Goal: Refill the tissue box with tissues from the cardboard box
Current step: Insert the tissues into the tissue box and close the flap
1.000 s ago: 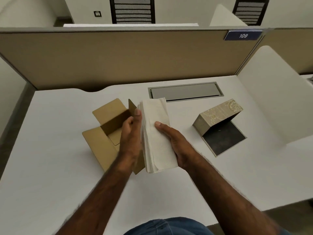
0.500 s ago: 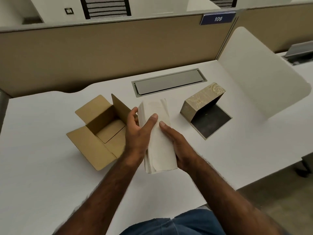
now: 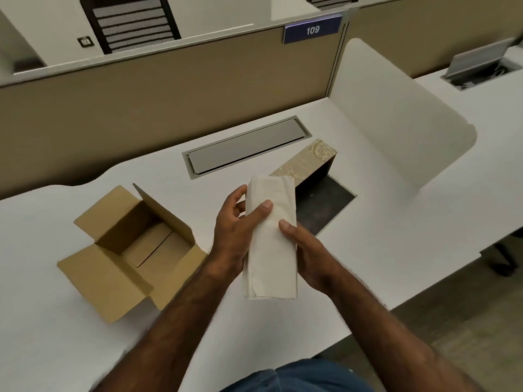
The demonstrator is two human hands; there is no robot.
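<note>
A thick stack of white tissues [image 3: 273, 250] hangs above the white desk [image 3: 396, 216], held between both hands. My left hand [image 3: 235, 233] grips its left side, thumb across the top sheet. My right hand [image 3: 308, 256] clasps its right edge. Just beyond the stack lies the gold-patterned tissue box [image 3: 307, 162], tipped on its side with its dark base panel [image 3: 325, 205] open flat on the desk. Left of my hands sits the brown cardboard box [image 3: 135, 247], flaps spread, its inside showing only bare cardboard.
A grey cable hatch [image 3: 243, 149] is set into the desk behind the boxes. A tan partition [image 3: 141, 103] runs along the back. A white rounded divider [image 3: 396, 114] stands on the right. The desk's front edge runs close to my lap.
Both hands have carried the tissue stack rightward, away from the cardboard box and up to the open tissue box. My left thumb now lies across the top sheet. The view has swung right.
</note>
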